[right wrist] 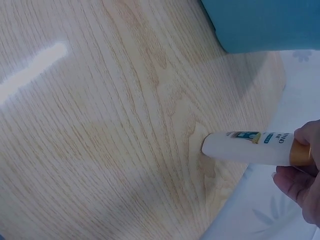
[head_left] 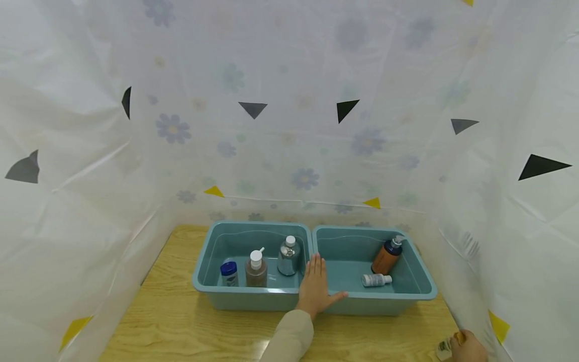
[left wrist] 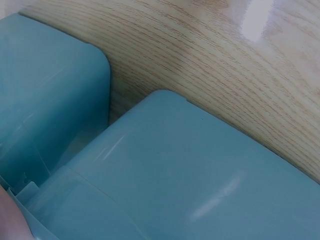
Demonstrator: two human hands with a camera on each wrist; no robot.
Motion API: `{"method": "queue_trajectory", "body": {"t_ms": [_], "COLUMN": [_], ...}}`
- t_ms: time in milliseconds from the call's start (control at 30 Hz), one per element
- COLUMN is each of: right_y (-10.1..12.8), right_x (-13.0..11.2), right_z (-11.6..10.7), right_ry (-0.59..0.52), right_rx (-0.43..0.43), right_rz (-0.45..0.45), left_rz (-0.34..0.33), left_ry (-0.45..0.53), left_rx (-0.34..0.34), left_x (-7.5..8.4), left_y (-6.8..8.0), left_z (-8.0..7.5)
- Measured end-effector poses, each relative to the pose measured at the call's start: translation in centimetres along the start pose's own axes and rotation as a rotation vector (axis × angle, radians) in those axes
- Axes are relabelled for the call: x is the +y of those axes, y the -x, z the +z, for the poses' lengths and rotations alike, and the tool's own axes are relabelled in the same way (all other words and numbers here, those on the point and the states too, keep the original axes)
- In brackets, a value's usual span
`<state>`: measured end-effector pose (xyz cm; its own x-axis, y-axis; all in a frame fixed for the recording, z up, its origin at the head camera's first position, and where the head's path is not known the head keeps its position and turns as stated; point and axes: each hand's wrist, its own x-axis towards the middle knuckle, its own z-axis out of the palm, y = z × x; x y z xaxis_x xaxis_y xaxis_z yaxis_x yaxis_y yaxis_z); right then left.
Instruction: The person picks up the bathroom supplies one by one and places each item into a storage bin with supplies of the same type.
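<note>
- The right hand (right wrist: 300, 172) pinches a white tube (right wrist: 247, 148) with a gold band, low above the wooden table (right wrist: 100, 150) by the curtain.
- The left hand (head_left: 316, 286) lies flat, fingers straight, across the adjoining rims of two teal tubs (head_left: 344, 296) holding bottles.

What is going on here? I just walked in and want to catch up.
A person stands at a wooden table with two teal bins side by side. The left hand lies flat with straight fingers where the left bin and right bin meet. The right hand grips a white tube low over the table's right edge, near the curtain. The left bin holds three bottles; the right bin holds an orange pump bottle and a small white bottle lying down.
</note>
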<state>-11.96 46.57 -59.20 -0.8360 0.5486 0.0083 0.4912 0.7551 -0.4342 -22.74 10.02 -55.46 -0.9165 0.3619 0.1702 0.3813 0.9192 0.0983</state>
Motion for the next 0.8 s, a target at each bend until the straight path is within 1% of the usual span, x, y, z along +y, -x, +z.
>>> {"method": "queue_trajectory", "body": {"t_ms": [167, 267, 533, 800], "right_y": [0.1, 0.0, -0.6, -1.1], "right_x": [-0.6, -0.9, -1.9, -2.9], "right_z": [-0.5, -0.9, -1.9, -2.6], "right_ry": [-0.018, -0.032, -0.055, -0.068], "right_rx": [0.014, 0.038, 0.098, 0.187], "right_rz": [-0.054, -0.085, -0.084, -0.144], "left_rz": [0.000, 0.001, 0.003, 0.004], "left_ry": [-0.015, -0.016, -0.032, -0.036], "left_rx": [0.013, 0.024, 0.032, 0.022], "left_x": [0.1, 0.1, 0.0, 0.0], "left_y": [0.1, 0.1, 0.1, 0.1], "left_z": [-0.1, -0.1, 0.2, 0.1]}}
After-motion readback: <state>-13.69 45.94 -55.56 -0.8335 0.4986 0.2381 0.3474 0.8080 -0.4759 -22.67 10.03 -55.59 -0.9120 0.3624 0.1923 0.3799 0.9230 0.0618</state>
